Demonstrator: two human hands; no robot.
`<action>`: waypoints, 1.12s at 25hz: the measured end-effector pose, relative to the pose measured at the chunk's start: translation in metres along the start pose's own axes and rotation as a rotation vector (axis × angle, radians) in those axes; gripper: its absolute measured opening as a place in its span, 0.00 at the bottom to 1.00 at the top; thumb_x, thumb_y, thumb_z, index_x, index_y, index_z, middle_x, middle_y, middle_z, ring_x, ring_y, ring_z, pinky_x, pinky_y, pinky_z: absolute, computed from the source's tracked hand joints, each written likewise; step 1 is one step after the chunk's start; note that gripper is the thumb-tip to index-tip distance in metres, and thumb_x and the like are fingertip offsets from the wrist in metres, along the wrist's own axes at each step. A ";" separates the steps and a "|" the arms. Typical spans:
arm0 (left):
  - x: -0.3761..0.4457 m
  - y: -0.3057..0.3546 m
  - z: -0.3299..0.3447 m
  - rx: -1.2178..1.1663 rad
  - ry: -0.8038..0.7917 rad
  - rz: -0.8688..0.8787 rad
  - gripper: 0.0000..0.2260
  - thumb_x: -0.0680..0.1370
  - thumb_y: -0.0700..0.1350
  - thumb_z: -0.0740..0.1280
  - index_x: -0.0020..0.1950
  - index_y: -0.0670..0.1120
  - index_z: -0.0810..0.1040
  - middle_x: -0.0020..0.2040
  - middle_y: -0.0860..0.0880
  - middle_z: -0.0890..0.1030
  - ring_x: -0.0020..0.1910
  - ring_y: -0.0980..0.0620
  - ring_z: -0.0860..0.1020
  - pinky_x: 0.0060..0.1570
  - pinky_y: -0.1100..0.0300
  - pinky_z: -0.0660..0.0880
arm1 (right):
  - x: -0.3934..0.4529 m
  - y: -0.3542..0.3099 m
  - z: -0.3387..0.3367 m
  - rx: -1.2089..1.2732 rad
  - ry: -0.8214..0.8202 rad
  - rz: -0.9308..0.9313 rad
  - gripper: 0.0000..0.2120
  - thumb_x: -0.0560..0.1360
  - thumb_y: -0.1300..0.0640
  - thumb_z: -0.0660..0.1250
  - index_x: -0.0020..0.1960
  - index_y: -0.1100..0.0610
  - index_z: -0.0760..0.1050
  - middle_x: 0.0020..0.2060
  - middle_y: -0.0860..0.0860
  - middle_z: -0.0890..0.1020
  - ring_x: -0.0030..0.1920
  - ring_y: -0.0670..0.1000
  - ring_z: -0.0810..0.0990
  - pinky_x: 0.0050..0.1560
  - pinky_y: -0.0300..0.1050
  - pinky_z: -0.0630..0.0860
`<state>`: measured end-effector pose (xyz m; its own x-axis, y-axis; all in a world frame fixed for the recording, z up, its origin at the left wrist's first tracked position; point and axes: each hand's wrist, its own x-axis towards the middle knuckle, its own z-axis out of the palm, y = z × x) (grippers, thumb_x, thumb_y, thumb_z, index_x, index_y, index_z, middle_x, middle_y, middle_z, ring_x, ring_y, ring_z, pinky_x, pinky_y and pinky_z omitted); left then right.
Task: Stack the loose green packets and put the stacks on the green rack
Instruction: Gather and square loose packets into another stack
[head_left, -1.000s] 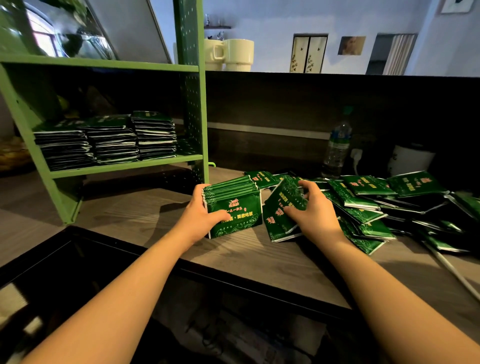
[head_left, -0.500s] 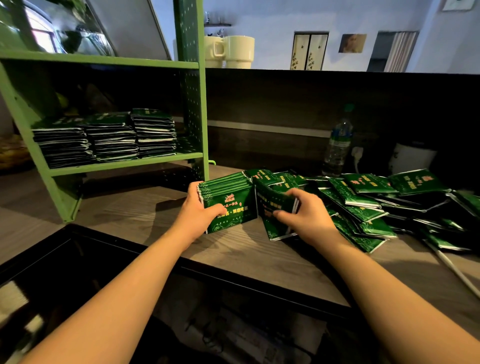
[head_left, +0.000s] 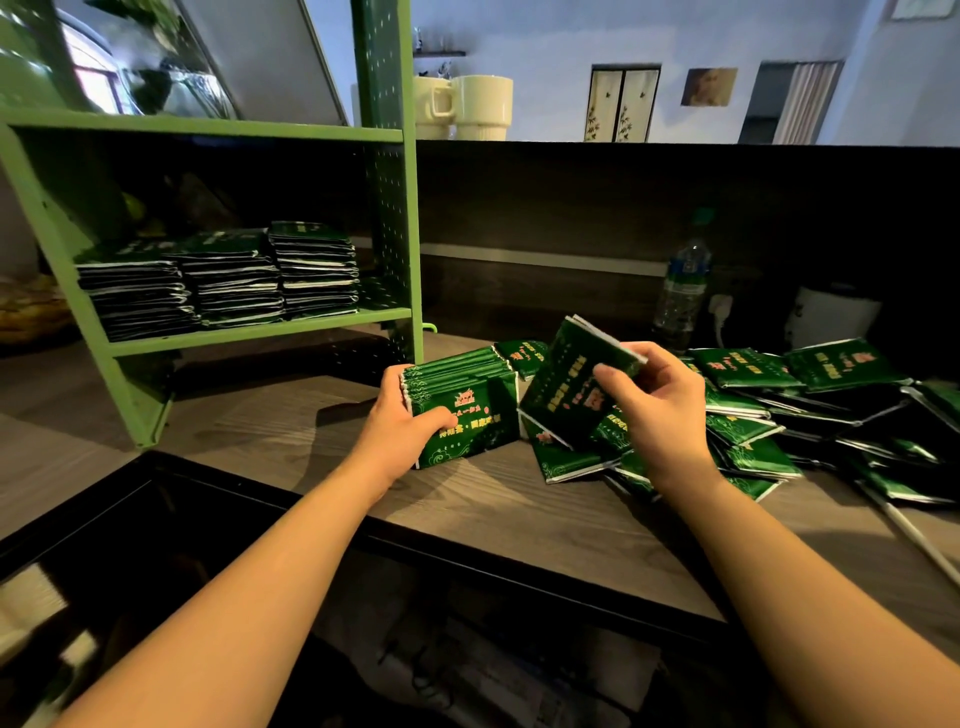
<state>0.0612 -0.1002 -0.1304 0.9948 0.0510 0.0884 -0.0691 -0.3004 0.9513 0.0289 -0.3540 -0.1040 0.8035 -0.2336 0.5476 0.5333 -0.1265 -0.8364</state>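
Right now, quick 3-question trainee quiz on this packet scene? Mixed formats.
1. True or false: the left hand holds a bundle of packets standing on edge on the table.
2. How many stacks sit on the green rack? A) one B) three C) five
3. Fill in: the right hand pinches a few packets lifted above the loose ____.

Key: 1 true; 2 B; 3 pile

— What sort of place is this?
— Looks like a shop counter: stocked green rack, a desk heaped with identical packets, 2 mugs on the partition.
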 end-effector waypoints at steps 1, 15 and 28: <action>-0.001 0.001 0.000 -0.010 -0.017 0.005 0.26 0.72 0.40 0.74 0.66 0.52 0.68 0.57 0.50 0.79 0.60 0.47 0.78 0.63 0.46 0.74 | 0.000 0.000 0.001 0.029 -0.015 0.002 0.05 0.76 0.65 0.69 0.49 0.57 0.80 0.43 0.52 0.84 0.45 0.47 0.83 0.44 0.41 0.80; -0.003 0.003 0.000 -0.081 -0.189 0.011 0.34 0.61 0.48 0.70 0.67 0.53 0.68 0.61 0.44 0.78 0.63 0.41 0.77 0.60 0.44 0.77 | -0.004 0.002 0.009 -0.217 -0.277 0.012 0.12 0.70 0.71 0.71 0.44 0.54 0.81 0.40 0.46 0.84 0.42 0.43 0.81 0.45 0.36 0.77; 0.003 -0.007 0.003 0.012 -0.147 0.118 0.35 0.54 0.55 0.80 0.59 0.59 0.72 0.57 0.49 0.83 0.59 0.49 0.81 0.64 0.44 0.76 | -0.015 0.008 0.024 -0.517 -0.392 -0.026 0.23 0.71 0.57 0.77 0.62 0.50 0.71 0.47 0.45 0.78 0.47 0.41 0.77 0.47 0.33 0.73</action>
<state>0.0646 -0.1014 -0.1375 0.9803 -0.1242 0.1538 -0.1855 -0.3079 0.9332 0.0271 -0.3281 -0.1183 0.8813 0.1328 0.4536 0.4362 -0.5980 -0.6724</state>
